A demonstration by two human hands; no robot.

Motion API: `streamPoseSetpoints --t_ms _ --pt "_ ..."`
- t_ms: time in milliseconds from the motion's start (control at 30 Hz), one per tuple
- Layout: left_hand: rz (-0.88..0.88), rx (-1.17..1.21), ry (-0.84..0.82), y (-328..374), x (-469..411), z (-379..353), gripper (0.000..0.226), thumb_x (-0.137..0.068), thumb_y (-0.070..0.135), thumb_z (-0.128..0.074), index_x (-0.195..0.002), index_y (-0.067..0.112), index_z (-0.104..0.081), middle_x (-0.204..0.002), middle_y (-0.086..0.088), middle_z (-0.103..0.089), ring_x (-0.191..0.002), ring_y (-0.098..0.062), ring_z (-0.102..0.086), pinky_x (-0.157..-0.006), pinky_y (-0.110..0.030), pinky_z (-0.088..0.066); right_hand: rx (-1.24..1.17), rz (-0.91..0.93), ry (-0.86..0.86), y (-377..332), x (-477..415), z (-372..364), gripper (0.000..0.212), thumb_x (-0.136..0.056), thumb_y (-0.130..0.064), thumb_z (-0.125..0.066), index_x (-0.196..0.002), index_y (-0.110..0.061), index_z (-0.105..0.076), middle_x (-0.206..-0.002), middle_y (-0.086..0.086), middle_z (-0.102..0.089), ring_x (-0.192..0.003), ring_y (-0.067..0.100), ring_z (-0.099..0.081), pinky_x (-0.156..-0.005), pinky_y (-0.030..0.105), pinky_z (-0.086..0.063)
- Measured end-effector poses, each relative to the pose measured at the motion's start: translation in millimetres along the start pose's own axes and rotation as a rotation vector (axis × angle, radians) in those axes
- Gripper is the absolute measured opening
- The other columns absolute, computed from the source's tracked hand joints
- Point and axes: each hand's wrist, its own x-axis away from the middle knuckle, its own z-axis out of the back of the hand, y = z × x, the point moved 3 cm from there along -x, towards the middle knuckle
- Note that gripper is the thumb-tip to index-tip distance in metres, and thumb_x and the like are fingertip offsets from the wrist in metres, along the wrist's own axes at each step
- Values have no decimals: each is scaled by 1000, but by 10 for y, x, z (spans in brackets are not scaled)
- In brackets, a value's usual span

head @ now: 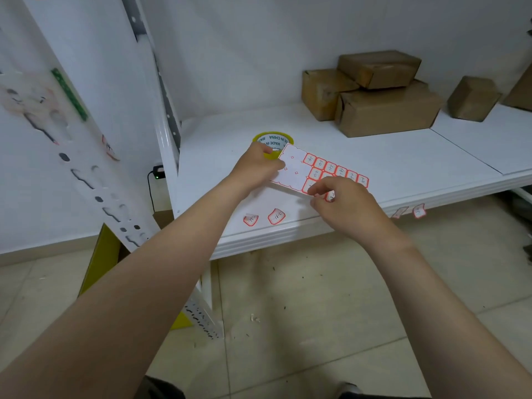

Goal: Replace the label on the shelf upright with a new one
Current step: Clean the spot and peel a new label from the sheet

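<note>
While left hand (pixel 257 168) pinches label sheet (pixel 296 169) – right hand (pixel 342 203) grip pinching label on it

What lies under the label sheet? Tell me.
A yellow tape roll sits under the label sheet at its far-left corner, white shelf beneath the rest. The roll's near side is hidden by sheet and left hand.

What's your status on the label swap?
Left hand grips label sheet; right hand fingers picking at a label. Old label on upright. Nothing blocking.
</note>
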Motion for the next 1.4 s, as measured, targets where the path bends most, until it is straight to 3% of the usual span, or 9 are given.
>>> streamPoseSetpoints --t_ms 133,267,400,500,667,867,1100,1200,1400 --pt "31 80 2 82 -48 -105 60 -96 26 -72 -149 17 -45 -127 -2 -60 -100 -20 -62 -71 -27 -47 25 -38 8 27 -15 11 22 -101 -23 -64 -121 -23 -73 -130 -4 -71 -119 19 -63 -87 24 -39" --pt "74 180 -68 128 -109 -203 38 -96 24 -72 -132 15 -65 -122 -5 -76 -81 -11 -70 -56 -20 -50 3 -52 76 41 -61 65 17 -102 -26 -63 -114 -25 -75 -122 -7 -73 -106 14 -61 -85 25 -39" --pt "76 318 -158 173 -39 -189 26 -99 22 -68 -124 14 -71 -117 -7 -79 -99 -20 -76 -78 -32 -64 29 -7 273 -17 -84 131 21 -100 -26 -62 -117 -28 -74 -127 2 -67 -117 29 -60 -90 37 -50" --pt "18 464 -157 214 124 -59 25 -100 18 -63 -121 8 -71 -112 -13 -79 -96 -25 -77 -85 -40 -65 42 55 375 -159 -36 166 23 -103 -32 -62 -125 -28 -69 -137 1 -59 -125 29 -50 -87 36 -45" --pt "-37 621 -33 107 522 271 14 -102 20 -61 -93 17 -71 -81 1 -75 -74 -19 -72 -68 -28 -56 -40 147 441 -411 17 177 26 -102 -41 -64 -127 -34 -66 -135 -6 -57 -128 20 -47 -87 30 -43" --pt "-58 733 115 -87 881 572 11 -104 21 -60 -102 24 -71 -100 2 -79 -93 -21 -75 -75 -33 -59 -68 237 406 -757 72 32 34 -97 -48 -71 -128 -36 -65 -138 -11 -53 -123 6 -37 -78 5 -27" --pt "-162 753 -18 -111 999 770 40 -83 18 -63 -121 12 -70 -118 -10 -79 -94 -23 -74 -64 -27 -54 -117 381 425 -959 56 -4 29 -95 -30 -73 -124 -31 -70 -127 -7 -57 -121 17 -46 -87 5 -31" --pt "-194 728 -66 -106 989 788 34 -82 18 -67 -115 18 -74 -112 -5 -81 -96 -21 -77 -78 -34 -64 -85 419 438 -990 47 -15 29 -95 -25 -73 -123 -31 -72 -125 -6 -59 -118 20 -46 -87 6 -33" --pt "-156 659 73 -78 1007 723 9 -98 17 -70 -100 20 -78 -102 -5 -83 -93 -26 -78 -97 -52 -60 -37 454 452 -1011 48 -47 27 -94 -26 -74 -121 -29 -73 -125 -4 -61 -117 21 -49 -87 7 -32"
